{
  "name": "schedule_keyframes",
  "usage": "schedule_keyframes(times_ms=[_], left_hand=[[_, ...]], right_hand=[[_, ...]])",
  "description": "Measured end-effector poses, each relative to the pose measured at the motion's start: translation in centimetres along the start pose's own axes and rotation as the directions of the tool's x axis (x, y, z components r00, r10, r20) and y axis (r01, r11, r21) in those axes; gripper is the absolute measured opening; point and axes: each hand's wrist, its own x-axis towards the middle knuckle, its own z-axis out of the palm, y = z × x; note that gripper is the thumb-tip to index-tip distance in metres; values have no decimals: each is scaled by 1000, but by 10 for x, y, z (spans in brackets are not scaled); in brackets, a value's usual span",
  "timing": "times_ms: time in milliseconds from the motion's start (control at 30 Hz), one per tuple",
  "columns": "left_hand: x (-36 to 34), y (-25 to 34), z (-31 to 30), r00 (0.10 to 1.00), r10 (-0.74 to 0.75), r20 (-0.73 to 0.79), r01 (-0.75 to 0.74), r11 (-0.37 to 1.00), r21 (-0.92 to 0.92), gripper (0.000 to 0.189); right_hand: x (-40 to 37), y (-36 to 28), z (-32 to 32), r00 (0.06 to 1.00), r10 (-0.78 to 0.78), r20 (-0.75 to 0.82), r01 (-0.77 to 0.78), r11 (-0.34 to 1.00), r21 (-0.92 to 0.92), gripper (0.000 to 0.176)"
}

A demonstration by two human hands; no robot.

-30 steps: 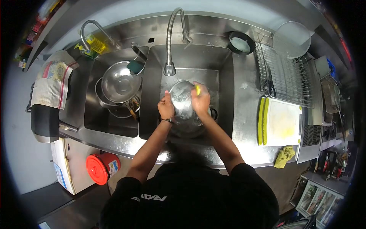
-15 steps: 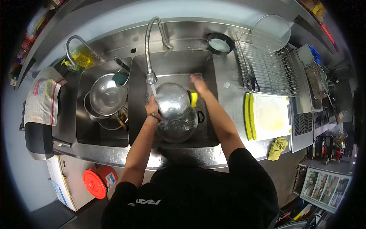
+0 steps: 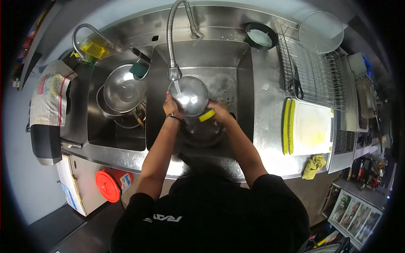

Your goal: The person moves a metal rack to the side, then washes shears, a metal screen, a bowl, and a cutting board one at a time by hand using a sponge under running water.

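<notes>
Glossy steel bowl (image 3: 190, 95), shiny metal sink (image 3: 244, 84), matt yellow sponge (image 3: 207, 115), wire rack (image 3: 314, 80).

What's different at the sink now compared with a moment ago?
The right hand, which had reached toward the back of the sink, came back and grips the yellow sponge beside the steel bowl. The left hand still holds that bowl under the running faucet.

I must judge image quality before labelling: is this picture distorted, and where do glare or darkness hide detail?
Head view: strong fisheye bending, the sink counter curves and the corners are black; head view: glare whitens the steel bowl under the faucet; head view: both the left hand and the right hand with the yellow sponge look fairly sharp.
</notes>
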Motion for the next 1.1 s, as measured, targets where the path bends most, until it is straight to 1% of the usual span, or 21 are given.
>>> schedule_keyframes(times_ms=[33,100,200,233,267,333,467,533,567,633,667,733,767,800,833,867,900,933,1000,1033,1100], left_hand=[[2,1,-1,1000,1,8,-1,1000,-4,44],[7,4,-2,983,107,146,-120,989,83,35],[-14,19,9,942,253,222,-290,944,157,19],[-22,25,11,934,287,214,-328,926,189,19],[-26,33,10,924,324,204,-367,903,223,19],[7,34,-18,919,338,204,-379,902,210,22],[-6,46,-22,971,218,99,-229,966,119,27],[2,41,-27,979,192,76,-201,970,141,30],[2,37,-28,982,166,92,-176,977,120,33],[8,34,-34,989,117,87,-128,982,140,40],[10,30,-35,978,103,184,-113,993,43,41],[-5,32,-25,969,43,244,-24,996,-81,42],[5,27,-27,972,32,234,-19,998,-62,42],[15,21,-31,975,19,222,-9,999,-43,42],[13,23,-29,985,-29,167,26,999,22,40],[8,22,-26,986,-38,162,38,999,3,41],[-1,23,-23,993,-13,118,8,999,49,41],[-5,24,-23,997,13,78,-20,995,100,42],[-8,27,-28,999,17,46,-21,994,103,42],[-8,30,-31,1000,19,20,-21,995,96,42],[-5,36,-41,999,24,-24,-21,995,96,45]], right_hand=[[-1,9,-6,1000,-7,0,7,1000,-5,41],[-1,25,-23,995,18,-93,-71,797,-600,52],[-7,19,-33,987,-13,-160,-80,826,-558,58],[-15,4,-30,996,-1,-87,-23,961,-275,51],[-20,-16,-29,996,-17,-91,-10,959,-284,51],[-47,-83,3,940,-297,-169,242,927,-287,49],[-42,-208,23,574,-773,-271,665,633,-396,44],[-9,-254,1,402,-873,-276,697,487,-527,41],[5,-266,-12,408,-871,-272,700,490,-519,41],[29,-275,-17,263,-954,-143,506,262,-822,38],[33,-263,-11,274,-952,-136,521,266,-811,38],[14,-220,21,405,-904,-134,374,298,-878,35],[8,-186,44,304,-953,-2,566,182,-804,25],[-7,-153,66,421,-902,97,375,76,-924,27],[-12,-116,80,497,-821,282,469,-19,-883,29],[-14,-75,99,603,-742,294,410,-28,-911,31],[-9,-41,106,562,-695,449,482,-166,-860,34],[-9,-37,110,566,-695,444,486,-154,-860,34],[-4,-35,117,561,-633,534,441,-317,-839,41],[4,-33,119,611,-675,414,416,-171,-893,45],[7,-25,138,611,-675,414,386,-203,-900,46]])
